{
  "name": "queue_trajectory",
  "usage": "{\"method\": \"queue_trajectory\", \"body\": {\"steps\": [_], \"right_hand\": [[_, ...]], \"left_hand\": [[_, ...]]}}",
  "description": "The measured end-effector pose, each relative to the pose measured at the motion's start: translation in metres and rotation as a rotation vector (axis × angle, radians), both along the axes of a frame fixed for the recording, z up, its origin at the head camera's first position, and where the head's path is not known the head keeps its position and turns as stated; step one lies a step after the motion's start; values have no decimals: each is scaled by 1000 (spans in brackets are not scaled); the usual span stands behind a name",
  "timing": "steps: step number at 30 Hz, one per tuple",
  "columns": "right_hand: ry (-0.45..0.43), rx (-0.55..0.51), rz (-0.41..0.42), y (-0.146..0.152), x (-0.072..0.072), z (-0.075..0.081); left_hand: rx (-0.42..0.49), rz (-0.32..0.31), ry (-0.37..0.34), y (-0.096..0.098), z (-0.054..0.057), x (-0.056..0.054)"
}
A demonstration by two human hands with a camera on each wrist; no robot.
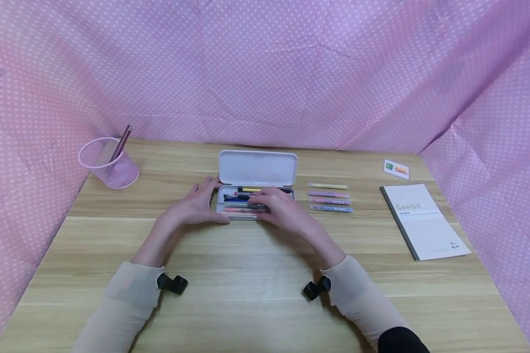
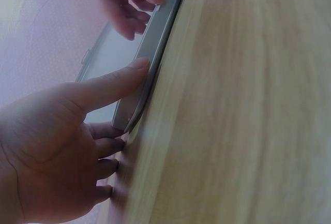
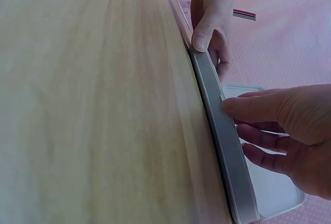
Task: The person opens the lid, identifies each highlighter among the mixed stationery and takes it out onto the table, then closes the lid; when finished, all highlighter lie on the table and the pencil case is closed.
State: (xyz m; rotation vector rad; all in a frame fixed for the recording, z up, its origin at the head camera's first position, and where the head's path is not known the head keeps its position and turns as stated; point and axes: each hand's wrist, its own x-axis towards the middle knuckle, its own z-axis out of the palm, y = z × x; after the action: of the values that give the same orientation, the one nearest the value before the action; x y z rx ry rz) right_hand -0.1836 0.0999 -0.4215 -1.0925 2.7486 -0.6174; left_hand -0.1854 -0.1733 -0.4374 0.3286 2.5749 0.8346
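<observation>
A white pencil case (image 1: 258, 167) stands with its lid raised, and several pens (image 1: 240, 197) lie inside it. My left hand (image 1: 196, 203) holds the case at its left end. In the left wrist view the left thumb (image 2: 116, 83) presses the case's front wall (image 2: 155, 38), while the other fingers lie by the end. Over the right part of the tray, my right hand (image 1: 282, 208) reaches in with bent fingers close to a dark-ended pen. The right thumb (image 3: 248, 108) touches the front rim; the wall hides the right fingertips, so their hold cannot be seen.
Right of the case lie a yellow pen (image 1: 328, 186), purple and pink pens, and a blue pen (image 1: 331, 209). A notebook (image 1: 424, 225) and a small white card-like item (image 1: 396, 169) are farther right. A pink cup (image 1: 119, 174) holding pencils stands at the back left.
</observation>
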Motion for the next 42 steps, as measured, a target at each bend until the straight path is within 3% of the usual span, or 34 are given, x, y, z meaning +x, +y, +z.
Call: {"method": "queue_trajectory", "body": {"steps": [42], "right_hand": [[55, 8, 34, -3, 4, 1]], "left_hand": [[-14, -7, -1, 0, 0, -1]]}}
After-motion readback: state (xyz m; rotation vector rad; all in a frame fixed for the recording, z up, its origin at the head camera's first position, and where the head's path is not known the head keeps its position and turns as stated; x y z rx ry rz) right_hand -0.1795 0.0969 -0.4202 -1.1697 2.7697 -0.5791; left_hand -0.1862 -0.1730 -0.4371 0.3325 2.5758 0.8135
